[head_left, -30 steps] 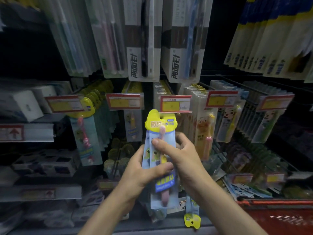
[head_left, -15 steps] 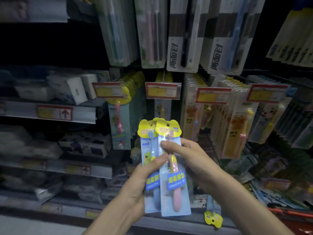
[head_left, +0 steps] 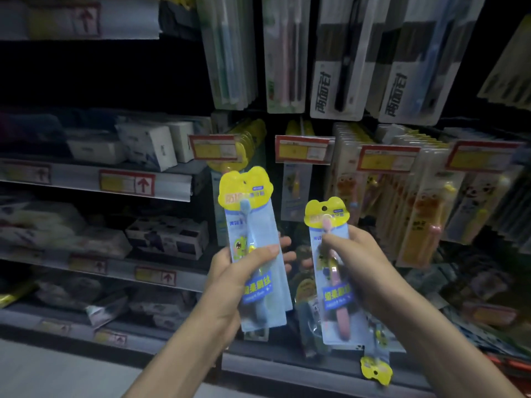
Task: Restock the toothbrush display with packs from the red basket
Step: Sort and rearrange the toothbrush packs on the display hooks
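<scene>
My left hand [head_left: 238, 271] grips a blue toothbrush pack [head_left: 253, 225] with a yellow card top, held upright in front of the display. My right hand [head_left: 359, 268] grips a pink toothbrush pack [head_left: 330, 225] of the same kind, a little lower and to the right. Another pack [head_left: 376, 366] hangs upside down below my right hand, its yellow top downward. Behind the packs hang rows of yellow-topped packs on pegs [head_left: 247, 136] with red price tags [head_left: 214, 146]. Only a sliver of the red basket [head_left: 514, 366] shows at the lower right edge.
Large toothbrush packs [head_left: 336, 61] hang above. Orange and panda children's packs [head_left: 425, 202] fill pegs to the right. Shelves [head_left: 115, 179] with white boxes run on the left. Loose packs lie on the bottom shelf at right. Grey floor shows at lower left.
The two packs, held together a second ago, are now apart, one in each hand. The blue pack has risen to the left. My view has swung left, and the basket has slipped almost out of frame.
</scene>
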